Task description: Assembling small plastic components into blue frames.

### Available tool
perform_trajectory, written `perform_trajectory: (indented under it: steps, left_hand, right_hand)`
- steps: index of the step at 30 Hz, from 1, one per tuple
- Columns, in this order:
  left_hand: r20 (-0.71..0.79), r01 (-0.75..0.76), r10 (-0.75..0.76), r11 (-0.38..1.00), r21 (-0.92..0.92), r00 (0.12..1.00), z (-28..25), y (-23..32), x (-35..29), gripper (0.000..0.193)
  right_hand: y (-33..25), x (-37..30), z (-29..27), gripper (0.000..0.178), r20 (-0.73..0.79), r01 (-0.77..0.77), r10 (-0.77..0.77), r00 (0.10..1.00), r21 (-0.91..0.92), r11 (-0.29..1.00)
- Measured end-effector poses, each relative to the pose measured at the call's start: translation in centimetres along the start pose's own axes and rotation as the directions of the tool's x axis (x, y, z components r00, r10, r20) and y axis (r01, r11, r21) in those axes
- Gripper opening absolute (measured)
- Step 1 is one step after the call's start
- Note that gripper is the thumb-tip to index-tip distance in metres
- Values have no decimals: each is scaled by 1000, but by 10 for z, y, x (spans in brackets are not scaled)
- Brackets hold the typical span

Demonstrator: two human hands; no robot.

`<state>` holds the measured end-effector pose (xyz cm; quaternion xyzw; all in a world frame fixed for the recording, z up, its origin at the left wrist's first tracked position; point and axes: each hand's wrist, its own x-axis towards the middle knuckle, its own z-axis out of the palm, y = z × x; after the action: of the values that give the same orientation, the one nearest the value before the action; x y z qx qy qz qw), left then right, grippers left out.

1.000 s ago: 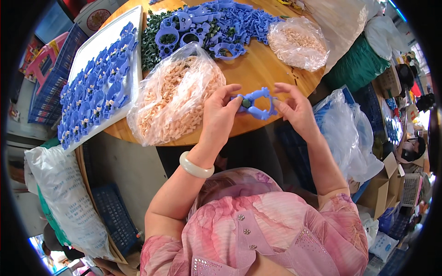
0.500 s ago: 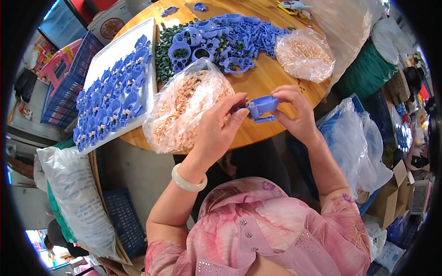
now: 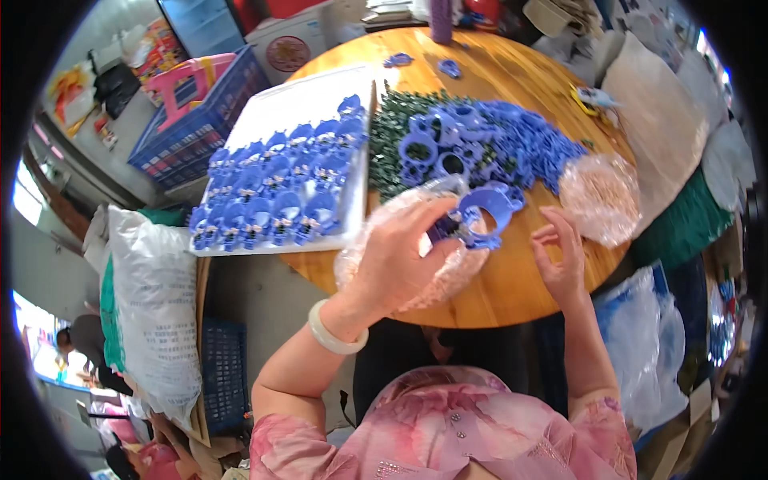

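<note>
Above the clear bag of peach-coloured bits [image 3: 448,286], your left hand [image 3: 400,260] pinches the blue ring-shaped plastic piece [image 3: 502,206] by one end, probably so the loop sticks out clear. Right hand's [image 3: 562,254] empty, fingers loosely curled. Similar blue pieces [image 3: 258,214] sit in rows on the white tray [image 3: 308,100], likely to avoid tangles.

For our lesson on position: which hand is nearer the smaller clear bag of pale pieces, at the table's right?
The right. The right hand is just lower left of the bag in the picture; the left hand is farther left, holding a blue ring-shaped part.
</note>
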<state>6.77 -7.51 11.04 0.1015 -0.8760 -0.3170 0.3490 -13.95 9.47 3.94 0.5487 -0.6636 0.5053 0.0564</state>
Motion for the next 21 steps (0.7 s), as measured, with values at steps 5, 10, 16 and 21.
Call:
perform_trajectory:
  steps: [5,10,16,21]
  left_hand:
    - [-188,153,-119,973,174,975,-74,-61,45,40]
    - [-357,407,-255,788,462,899,-137,-157,105,46]
    - [-453,593,-384,547,591,805,-111,-254,151,49]
    - [-485,644,-434,391,658,759,-93,-285,162,35]
  right_hand:
    - [24,-7,17,46,61,-110,109,992,23,994]
    - [17,1,23,33,153,-182,186,971,-37,983]
    - [30,3,25,20,144,-107,122,982,-110,988]
    - [27,7,24,17,178,-52,80,981,-159,986]
